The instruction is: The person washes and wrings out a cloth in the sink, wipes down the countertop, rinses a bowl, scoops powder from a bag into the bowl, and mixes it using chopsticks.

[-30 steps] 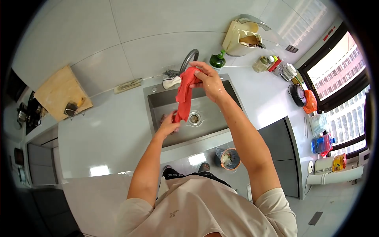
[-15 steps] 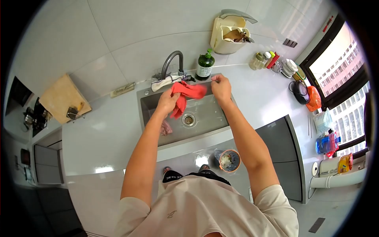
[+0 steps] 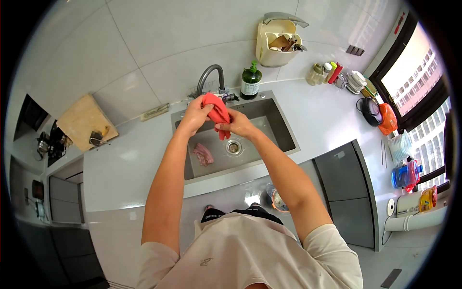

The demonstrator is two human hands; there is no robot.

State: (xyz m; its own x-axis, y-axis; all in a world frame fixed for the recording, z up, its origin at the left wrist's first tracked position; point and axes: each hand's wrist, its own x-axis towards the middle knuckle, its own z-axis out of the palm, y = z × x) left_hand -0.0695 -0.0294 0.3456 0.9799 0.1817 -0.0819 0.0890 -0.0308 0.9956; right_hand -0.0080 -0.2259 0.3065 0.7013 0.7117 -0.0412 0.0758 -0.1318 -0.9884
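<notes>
A bunched red cloth (image 3: 217, 111) is held above the sink (image 3: 260, 126). My left hand (image 3: 194, 116) is closed on its left side, and my right hand (image 3: 236, 124) grips it from the right, fingers curled around it. Below, a crumpled pink cloth (image 3: 203, 154) lies on the left of the sink floor, apart from both hands. The drain (image 3: 233, 147) shows beneath the red cloth. Behind my hands rises the curved faucet (image 3: 211, 70), its base partly hidden.
A green soap bottle (image 3: 250, 83) stands behind the sink. On the wall hangs a cream utensil holder (image 3: 278, 50). A cutting board (image 3: 86, 121) leans at the left; jars (image 3: 316, 74) and stacked dishes (image 3: 356, 82) sit at the right. A bin (image 3: 279, 201) is on the floor.
My right hand has moved left from the sink's back right corner and now holds the red cloth too. The cloth has been gathered between both hands.
</notes>
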